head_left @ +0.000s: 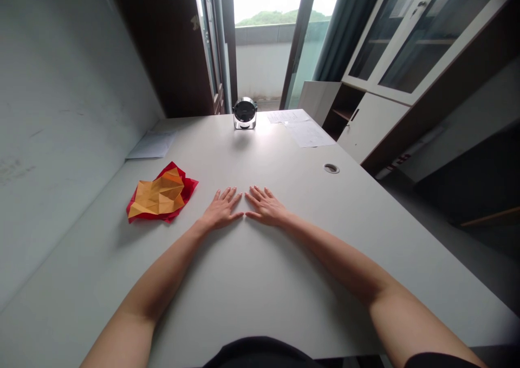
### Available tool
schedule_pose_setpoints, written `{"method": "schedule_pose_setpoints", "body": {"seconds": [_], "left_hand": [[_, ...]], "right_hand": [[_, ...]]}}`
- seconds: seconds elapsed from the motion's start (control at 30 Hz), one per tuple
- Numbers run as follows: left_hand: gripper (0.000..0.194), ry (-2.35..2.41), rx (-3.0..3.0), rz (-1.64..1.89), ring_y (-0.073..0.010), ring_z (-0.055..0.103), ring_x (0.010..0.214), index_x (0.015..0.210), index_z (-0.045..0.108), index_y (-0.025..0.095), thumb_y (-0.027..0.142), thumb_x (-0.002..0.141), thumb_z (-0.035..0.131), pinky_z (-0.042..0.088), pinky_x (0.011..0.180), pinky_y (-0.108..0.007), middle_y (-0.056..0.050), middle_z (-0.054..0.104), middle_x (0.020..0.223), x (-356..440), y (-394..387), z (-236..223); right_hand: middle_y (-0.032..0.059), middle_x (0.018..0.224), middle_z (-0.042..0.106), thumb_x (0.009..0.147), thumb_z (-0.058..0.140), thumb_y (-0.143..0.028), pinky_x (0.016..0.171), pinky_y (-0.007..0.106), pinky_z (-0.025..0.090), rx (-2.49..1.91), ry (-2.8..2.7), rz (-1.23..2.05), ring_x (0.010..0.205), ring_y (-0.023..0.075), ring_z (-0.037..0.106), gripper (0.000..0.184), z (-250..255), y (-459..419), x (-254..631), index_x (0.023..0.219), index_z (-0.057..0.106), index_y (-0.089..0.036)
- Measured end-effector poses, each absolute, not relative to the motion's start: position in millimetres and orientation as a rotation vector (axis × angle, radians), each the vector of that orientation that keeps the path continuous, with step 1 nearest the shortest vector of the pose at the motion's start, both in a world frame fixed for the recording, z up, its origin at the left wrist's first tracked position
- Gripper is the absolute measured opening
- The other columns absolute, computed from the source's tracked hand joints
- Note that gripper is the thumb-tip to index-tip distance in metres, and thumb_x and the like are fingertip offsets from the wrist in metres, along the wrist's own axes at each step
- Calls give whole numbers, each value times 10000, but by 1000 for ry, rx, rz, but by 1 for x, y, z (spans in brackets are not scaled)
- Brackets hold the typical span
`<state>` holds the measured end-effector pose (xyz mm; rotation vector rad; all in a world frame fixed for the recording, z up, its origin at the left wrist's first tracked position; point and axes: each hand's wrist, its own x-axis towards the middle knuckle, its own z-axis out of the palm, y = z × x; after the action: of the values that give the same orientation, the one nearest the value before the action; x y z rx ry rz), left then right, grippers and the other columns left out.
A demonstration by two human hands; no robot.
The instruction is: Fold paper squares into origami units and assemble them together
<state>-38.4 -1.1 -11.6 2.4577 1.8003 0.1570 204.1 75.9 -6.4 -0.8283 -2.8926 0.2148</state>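
My left hand (pixel 221 208) lies palm down on the white table (pixel 244 281), fingers spread and holding nothing. Beside it, my right hand (pixel 266 205) rests flat in the same way, with its thumb almost meeting the left thumb. To the left of my left hand sit creased sheets of paper: an orange-yellow sheet (pixel 158 195) with many fold lines lies on top of a red sheet (pixel 190 188), whose edges stick out around it. Neither hand touches the paper.
A small round fan-like device (pixel 245 112) on a metal stand is at the table's far edge. White papers (pixel 311 133) lie at the far right, another stack (pixel 152 144) at the far left by the wall. A cable hole (pixel 331 169) is on the right.
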Motion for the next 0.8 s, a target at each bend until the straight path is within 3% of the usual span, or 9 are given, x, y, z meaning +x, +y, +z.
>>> {"method": "schedule_pose_setpoints", "body": {"seconds": [0.27,0.5,0.63,0.73,0.8], "left_hand": [[755,1800,2442,218,-293,161,1539,1583,251,318,684,936,385,115,1235,-536,-55,200,1666,-36,-3,-9],[410,2130,2312,632,-262,451,1355,1290,631,244,392,994,390,270,1199,-456,-65,533,1460,-48,-7,20],[389,2634,1934,816,-316,463,1307,1292,598,215,348,957,451,245,1181,-518,-119,563,1387,-83,-9,38],[538,2893,1653,739,-375,387,1358,1381,486,183,388,889,553,218,1154,-600,-181,484,1443,-115,-14,38],[527,2954,1549,632,-384,398,1344,1327,499,163,370,850,583,267,1122,-594,-206,478,1424,-134,-19,34]], "right_hand": [[122,1645,183,967,343,-718,1244,536,109,-822,-2857,228,1530,319,144,804,-9,77,204,1591,278,-213],[88,1605,330,998,442,-576,1240,496,181,-807,-2806,274,1502,275,265,603,-13,84,210,1508,446,-253],[88,1586,367,991,492,-525,1236,496,197,-796,-2775,289,1486,269,304,557,-15,86,211,1476,486,-252],[80,1570,396,986,516,-488,1233,496,210,-780,-2758,305,1481,263,317,523,-16,86,211,1458,505,-261],[75,1562,410,983,526,-472,1232,496,219,-769,-2743,314,1479,260,322,507,-16,86,211,1448,515,-270]]}}
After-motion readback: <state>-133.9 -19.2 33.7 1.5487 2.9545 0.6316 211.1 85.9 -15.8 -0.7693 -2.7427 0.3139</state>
